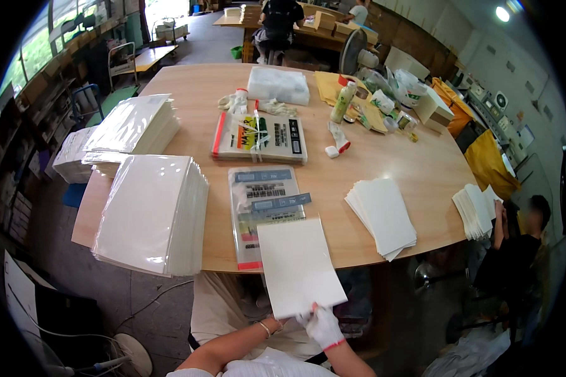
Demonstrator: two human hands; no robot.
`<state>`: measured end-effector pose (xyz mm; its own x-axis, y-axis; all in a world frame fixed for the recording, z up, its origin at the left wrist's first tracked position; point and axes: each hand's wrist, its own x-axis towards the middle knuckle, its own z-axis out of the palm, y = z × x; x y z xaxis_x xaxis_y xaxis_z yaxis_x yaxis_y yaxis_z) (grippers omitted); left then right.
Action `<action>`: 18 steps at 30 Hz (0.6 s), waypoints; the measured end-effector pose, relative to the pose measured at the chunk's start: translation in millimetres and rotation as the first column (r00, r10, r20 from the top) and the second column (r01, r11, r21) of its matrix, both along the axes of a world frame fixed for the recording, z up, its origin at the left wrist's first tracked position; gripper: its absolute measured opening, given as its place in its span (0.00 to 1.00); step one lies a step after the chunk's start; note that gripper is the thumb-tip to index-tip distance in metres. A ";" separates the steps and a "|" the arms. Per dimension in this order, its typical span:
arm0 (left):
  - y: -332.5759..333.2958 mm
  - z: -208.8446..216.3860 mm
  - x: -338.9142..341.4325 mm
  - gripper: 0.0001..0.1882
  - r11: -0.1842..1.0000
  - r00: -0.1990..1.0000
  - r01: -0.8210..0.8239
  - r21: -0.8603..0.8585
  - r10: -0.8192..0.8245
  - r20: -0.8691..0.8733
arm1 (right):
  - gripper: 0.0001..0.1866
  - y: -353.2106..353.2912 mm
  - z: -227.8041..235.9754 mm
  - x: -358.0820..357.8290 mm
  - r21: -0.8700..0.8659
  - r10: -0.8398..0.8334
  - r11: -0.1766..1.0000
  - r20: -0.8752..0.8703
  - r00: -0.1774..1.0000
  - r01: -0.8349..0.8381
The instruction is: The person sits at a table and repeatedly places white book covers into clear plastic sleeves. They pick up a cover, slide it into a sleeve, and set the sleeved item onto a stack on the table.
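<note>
Paper (303,269), one white sheet, lies over the person's lap, its far end overlapping the table's near edge and a flat plastic bag (238,217) with printing and blue strips. The right hand (324,327), in a white glove with a pink cuff, is closed on the sheet's near edge, a fingertip showing on top. The left hand (282,322) goes beneath the sheet's near left corner, mostly hidden; how far open it is and whether it grips anything, I cannot tell.

Left of the bag stands a tall stack of white sheets (146,207) with shiny plastic; to the right lies a fanned pile (382,217). Farther up the table (415,163) are a tied bundle of printed bags (286,139), work gloves (238,102) and a bottle (343,103). Another person (509,257) sits at the right.
</note>
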<state>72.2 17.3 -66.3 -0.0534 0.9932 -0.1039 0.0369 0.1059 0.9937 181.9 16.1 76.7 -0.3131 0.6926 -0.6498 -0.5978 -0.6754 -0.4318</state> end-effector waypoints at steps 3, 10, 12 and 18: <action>-0.5 13.0 -14.9 0.16 0.958 0.965 -0.018 -0.286 0.091 0.246 | 0.08 49.8 -38.5 -30.8 0.039 -0.001 0.999 -0.094 0.996 0.005; -13.5 69.8 -50.2 0.17 0.909 0.793 -0.150 -0.390 0.346 0.501 | 0.12 64.4 -20.4 -14.7 0.198 0.242 0.950 0.026 0.970 -0.243; -22.5 62.9 -75.0 0.19 0.869 0.728 -0.182 -0.460 0.433 0.531 | 0.09 52.9 -16.1 -11.0 0.272 0.414 0.771 0.474 0.777 -0.576; -27.0 70.0 -91.0 0.21 0.878 0.835 -0.057 -0.476 0.303 0.459 | 0.05 43.0 10.7 -73.4 0.334 -0.386 0.059 0.877 0.287 -0.941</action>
<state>-18.8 -9.6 3.7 -0.0445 0.8168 -0.5753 -0.5185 0.4733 0.7121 108.5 59.1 87.3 -0.6243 0.7597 0.1821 0.5414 0.5888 -0.6002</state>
